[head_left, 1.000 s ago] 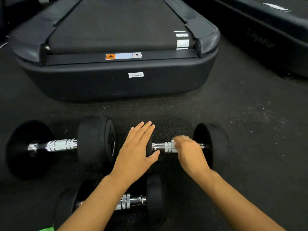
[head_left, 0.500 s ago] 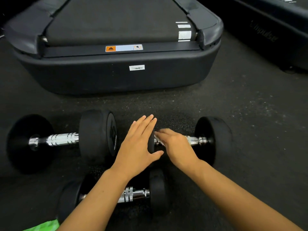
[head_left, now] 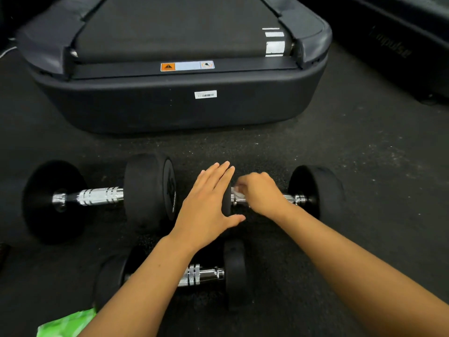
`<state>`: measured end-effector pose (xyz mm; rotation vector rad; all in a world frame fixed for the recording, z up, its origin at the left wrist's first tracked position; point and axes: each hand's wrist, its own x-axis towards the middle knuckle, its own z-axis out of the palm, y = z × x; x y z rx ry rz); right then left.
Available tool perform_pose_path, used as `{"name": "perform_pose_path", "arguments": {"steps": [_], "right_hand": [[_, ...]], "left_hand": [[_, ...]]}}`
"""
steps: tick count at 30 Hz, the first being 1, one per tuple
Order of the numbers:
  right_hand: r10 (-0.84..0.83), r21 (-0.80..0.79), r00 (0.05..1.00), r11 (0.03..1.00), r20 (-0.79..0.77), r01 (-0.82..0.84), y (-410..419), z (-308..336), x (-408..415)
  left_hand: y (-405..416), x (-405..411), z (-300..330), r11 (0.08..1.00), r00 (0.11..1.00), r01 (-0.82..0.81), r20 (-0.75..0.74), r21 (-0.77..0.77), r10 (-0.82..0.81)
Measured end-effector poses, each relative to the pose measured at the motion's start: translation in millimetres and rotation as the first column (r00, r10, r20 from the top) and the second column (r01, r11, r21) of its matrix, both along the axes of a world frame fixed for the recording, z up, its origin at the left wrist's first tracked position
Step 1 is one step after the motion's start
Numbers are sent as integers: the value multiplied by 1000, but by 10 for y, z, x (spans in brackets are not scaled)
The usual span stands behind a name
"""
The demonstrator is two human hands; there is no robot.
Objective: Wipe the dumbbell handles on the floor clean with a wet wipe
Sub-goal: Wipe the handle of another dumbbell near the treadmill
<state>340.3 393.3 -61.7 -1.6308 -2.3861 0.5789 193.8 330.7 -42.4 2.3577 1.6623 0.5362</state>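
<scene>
A: Quick rundown – where's the wipe?

B: White wet wipe (head_left: 237, 192) is bunched under the right hand (head_left: 261, 194), pressed onto the chrome handle (head_left: 290, 198) of the right dumbbell (head_left: 315, 190), at its left end next to the inner weight. Only a small corner of the wipe shows past the fingers.

A: So R hand is gripping?

B: Yes, fingers curled over wipe + handle, knuckles up. Can't tell how far they wrap under the bar.

A: And the L hand?

B: Left hand (head_left: 209, 205) lies flat, fingers straight and together, palm on the inner weight of that same dumbbell – thumb spread out toward the near side. It holds nothing.

A: Other dumbbells?

B: Two more on the black floor (head_left: 364, 166). Left dumbbell (head_left: 102, 197) lies in line w/ the right one, its inner weight just beside the left hand, chrome handle fully bare. Near dumbbell (head_left: 233, 273) sits closer to the person, partly hidden by the left forearm; only the right part of its handle shows.

A: Anything else around?

B: Treadmill (head_left: 170, 105) rear end just beyond the dumbbells, w/ an orange warning label and a barcode sticker. Second dark machine (head_left: 401, 45) at far right. Green packet (head_left: 68, 323) at bottom left edge – cropped, blurry, can't read it.
</scene>
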Motion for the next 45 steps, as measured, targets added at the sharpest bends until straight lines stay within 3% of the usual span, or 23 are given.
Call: {"name": "perform_pose_path", "arguments": {"steps": [20,26,32,37,42,45], "right_hand": [[66,-38,996,997,58,-64,20,82,-38],[14,-69,994,997,-111,-22,-110,105,123],[116,195,988,976,-98,-96,-405,-164,66],[-134,89,990,987,-37,136,-202,47,-111],[122,65,992,991,-14,-121,-457,50,43],[59,18,998,998,15,-59,-224,85,71]], "left_hand": [[-1,1,-17,1000,1000,-19,-8,20,19],[-3,8,-18,1000,1000,-13,9,17,13],[2,10,-25,1000,1000,-11,14,18,11],[18,9,-18,1000,1000,-15,-1,24,16],[0,0,10,1000,1000,11,-7,0,-11],[0,3,11,1000,999,17,-31,-4,-17]]}}
